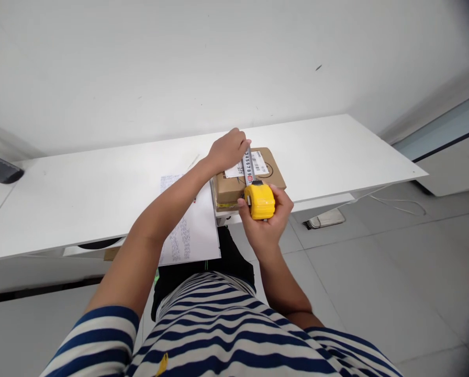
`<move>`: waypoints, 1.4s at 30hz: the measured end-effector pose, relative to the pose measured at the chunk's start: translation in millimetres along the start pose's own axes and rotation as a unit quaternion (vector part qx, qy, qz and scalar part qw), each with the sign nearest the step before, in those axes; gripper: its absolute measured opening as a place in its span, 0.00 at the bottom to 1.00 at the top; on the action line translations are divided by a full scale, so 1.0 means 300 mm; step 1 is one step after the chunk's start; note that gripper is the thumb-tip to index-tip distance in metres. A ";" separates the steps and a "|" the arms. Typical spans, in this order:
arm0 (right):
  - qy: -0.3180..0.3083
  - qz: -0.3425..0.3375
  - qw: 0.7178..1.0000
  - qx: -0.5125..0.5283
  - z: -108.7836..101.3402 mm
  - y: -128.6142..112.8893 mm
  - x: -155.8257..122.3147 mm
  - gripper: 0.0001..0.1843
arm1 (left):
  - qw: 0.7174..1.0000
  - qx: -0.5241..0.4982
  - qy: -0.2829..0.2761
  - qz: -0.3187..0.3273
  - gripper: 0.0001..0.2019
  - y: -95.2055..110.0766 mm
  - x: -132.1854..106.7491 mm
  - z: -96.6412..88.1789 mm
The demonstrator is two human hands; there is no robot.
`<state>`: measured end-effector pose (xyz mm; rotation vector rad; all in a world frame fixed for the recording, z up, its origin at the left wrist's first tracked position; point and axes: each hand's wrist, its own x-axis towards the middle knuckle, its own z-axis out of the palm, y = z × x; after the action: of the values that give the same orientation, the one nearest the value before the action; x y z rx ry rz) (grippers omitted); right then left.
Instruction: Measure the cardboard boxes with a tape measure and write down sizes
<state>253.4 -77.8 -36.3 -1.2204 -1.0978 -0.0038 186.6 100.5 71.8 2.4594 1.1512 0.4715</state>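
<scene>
A brown cardboard box (pixel 231 191) with a white label (pixel 260 163) and yellowish tape low on its near side rests at the desk's front edge. Across its top runs the blade (pixel 248 166) of a tape measure, numbers facing up. My right hand (pixel 268 225) is closed around the yellow tape measure case (pixel 262 201) at the box's near edge. At the box's far edge, my left hand (pixel 229 149) pinches the blade's end; the hook itself is hidden by the fingers.
Handwritten paper sheets (pixel 203 238) lie left of the box and overhang the front edge of the white desk (pixel 101 193). A dark object (pixel 1 167) stands at the far left. A white wall rises behind; a cable (pixel 399 201) lies on the tiled floor.
</scene>
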 end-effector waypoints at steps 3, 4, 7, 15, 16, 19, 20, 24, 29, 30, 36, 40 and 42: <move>-0.007 0.010 1.000 0.006 0.008 0.011 0.005 0.40 | 0.997 -0.051 0.043 0.038 0.14 0.078 -0.080 -0.022; 0.003 0.014 1.000 0.005 0.010 0.012 0.008 0.41 | 0.995 -0.065 0.047 0.059 0.14 0.114 -0.117 -0.034; 0.065 0.014 0.997 0.030 0.012 0.011 0.010 0.43 | 0.991 -0.077 0.022 0.108 0.15 0.212 -0.217 -0.081; 0.148 0.010 0.984 0.103 -0.004 0.076 0.000 0.43 | 0.999 0.028 -0.006 0.029 0.26 0.123 -0.234 -0.034; 0.176 0.030 0.975 0.129 -0.008 0.091 0.003 0.42 | 0.999 0.044 -0.013 0.004 0.31 0.091 -0.237 -0.015; 0.227 0.146 0.936 0.226 -0.033 0.130 0.019 0.40 | 0.999 0.024 -0.033 -0.015 0.40 -0.012 -0.276 0.021; 0.221 0.201 0.918 0.260 -0.047 0.139 0.027 0.39 | 1.000 0.001 -0.026 -0.005 0.40 -0.048 -0.296 0.026; 0.137 0.315 0.864 0.367 -0.101 0.144 0.065 0.36 | 0.996 -0.082 0.024 0.037 0.45 -0.176 -0.382 0.061; 0.088 0.181 0.893 0.403 -0.103 0.120 0.125 0.33 | 0.994 -0.073 -0.027 0.078 0.45 -0.252 -0.431 0.188; 0.081 0.161 0.900 0.397 -0.100 0.121 0.134 0.33 | 0.996 -0.053 -0.039 0.063 0.44 -0.260 -0.431 0.210; 0.087 0.123 0.924 0.351 -0.149 0.172 0.178 0.34 | 0.995 -0.046 0.090 0.013 0.38 -0.253 -0.417 0.195; 0.040 0.025 0.939 0.342 -0.234 0.151 0.218 0.37 | 0.952 -0.117 0.272 0.084 0.18 -0.107 -0.461 0.069; -0.020 -0.023 0.944 0.330 -0.264 0.108 0.235 0.36 | 0.949 -0.173 0.213 0.158 0.15 -0.003 -0.494 0.003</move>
<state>360.1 -86.1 -7.5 -0.5922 -1.0416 0.3307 96.4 -15.2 50.3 2.2880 0.7258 1.2352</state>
